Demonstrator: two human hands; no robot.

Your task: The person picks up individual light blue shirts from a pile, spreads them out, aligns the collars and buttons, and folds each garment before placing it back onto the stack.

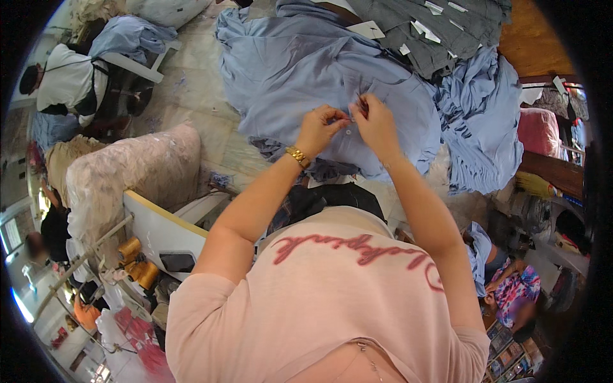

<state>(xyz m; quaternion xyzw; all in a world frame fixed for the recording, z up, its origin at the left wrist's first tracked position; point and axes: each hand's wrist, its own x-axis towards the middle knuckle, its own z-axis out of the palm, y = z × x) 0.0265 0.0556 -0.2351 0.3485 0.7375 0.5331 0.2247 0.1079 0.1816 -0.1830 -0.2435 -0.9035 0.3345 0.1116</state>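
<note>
A light-blue shirt (pixel 287 83) lies spread out before me on a pile of the same blue cloth. Small pale buttons (pixel 348 132) run down its front. My left hand (pixel 319 127), with a gold watch (pixel 297 156) on the wrist, pinches the shirt at its button edge between thumb and forefinger. Just to the right, my right hand (pixel 377 124) is closed around a small dark tool (pixel 363 104) with thin tips, mostly hidden by the fingers. The two hands are close together, fingertips nearly meeting over the cloth.
Dark grey garments with white tags (pixel 434 32) lie at the far right. More blue garments (pixel 479 121) hang in folds beside me. A wrapped bale (pixel 134 169) and golden thread cones (pixel 135 265) are at left. People work at far left (pixel 70 83) and lower right (pixel 511 287).
</note>
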